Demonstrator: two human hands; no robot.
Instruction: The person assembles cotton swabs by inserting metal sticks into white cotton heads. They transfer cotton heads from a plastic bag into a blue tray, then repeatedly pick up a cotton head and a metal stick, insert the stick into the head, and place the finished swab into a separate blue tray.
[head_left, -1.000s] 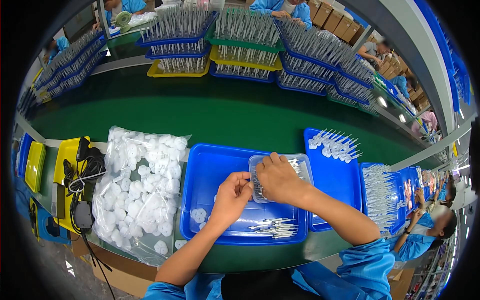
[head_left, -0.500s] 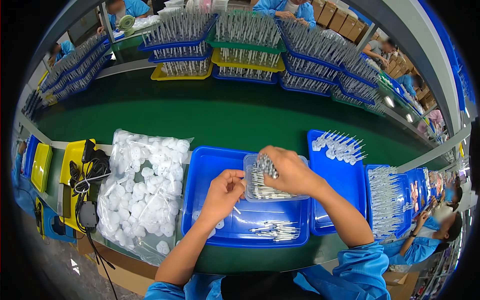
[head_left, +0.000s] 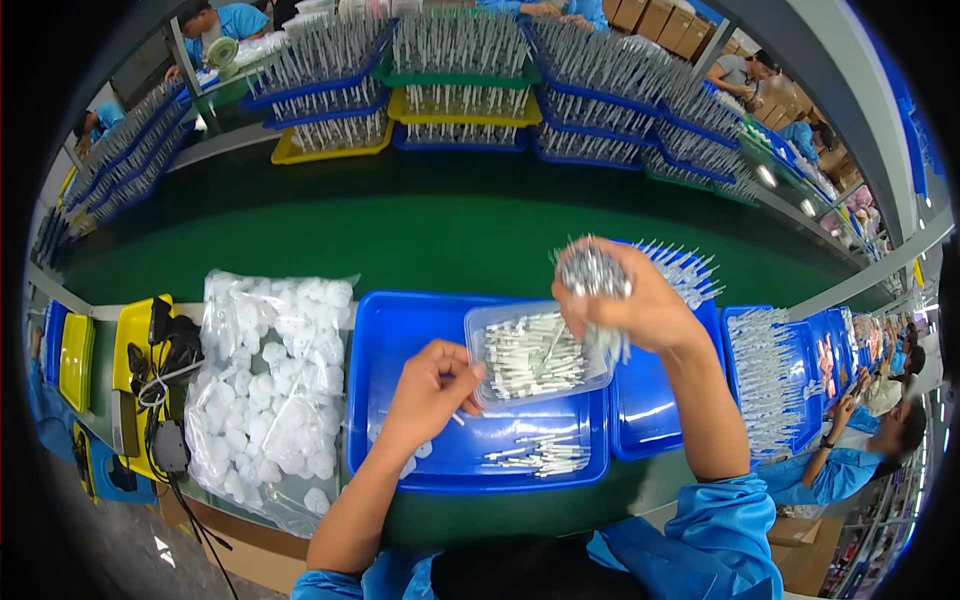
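Observation:
My right hand (head_left: 640,300) is raised above the blue tray (head_left: 400,330) and grips a bundle of small white-and-metal sticks (head_left: 592,270). Below it a clear plastic box (head_left: 535,355) full of the same sticks lies on the tray. My left hand (head_left: 432,388) rests at the box's left edge, fingers pinched on one thin stick. A few loose sticks (head_left: 535,455) and small white discs (head_left: 410,462) lie on the tray floor.
A clear bag of white round discs (head_left: 275,385) lies left of the tray. A second blue tray (head_left: 650,410) and racks of sticks (head_left: 775,375) sit to the right. Yellow trays and black cables (head_left: 160,365) are at far left. A green conveyor belt (head_left: 400,225) runs behind, with stacked filled trays (head_left: 460,70) beyond. Other workers sit at right.
My right hand has lifted out of the clear box, carrying a bundle of sticks upward. My left hand has stayed at the box's left edge.

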